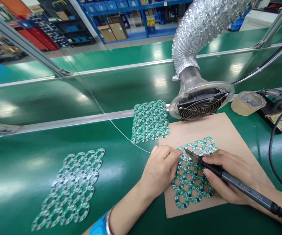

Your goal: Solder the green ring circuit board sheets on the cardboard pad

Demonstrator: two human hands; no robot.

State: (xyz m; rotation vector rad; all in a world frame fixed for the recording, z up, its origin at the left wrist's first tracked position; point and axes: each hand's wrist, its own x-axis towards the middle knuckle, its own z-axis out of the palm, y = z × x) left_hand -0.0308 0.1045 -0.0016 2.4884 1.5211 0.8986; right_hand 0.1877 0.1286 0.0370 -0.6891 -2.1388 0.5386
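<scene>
My right hand (pixel 231 173) is closed round a black soldering iron (pixel 238 184) like a pen. The iron's tip meets the upper left ring of a panel of green ring-shaped circuit boards (pixel 189 177). My left hand (pixel 161 166) is closed in a pinch at that panel's left edge. A thin pale solder wire (pixel 113 124) runs down from the upper left into this hand; its end between the fingertips is hidden. Beneath the panel lies a brown cardboard sheet (pixel 175 209). My right fingers cover some of the rings on the right.
Another ring-board panel (pixel 68 189) lies on the green table at left, and a stack of them (pixel 150 120) behind the cardboard. A fume extractor fan (pixel 201 106) on a silver duct (pixel 194 36) hangs overhead. At right are a round tub (pixel 248 102) and a soldering stand (pixel 281 111).
</scene>
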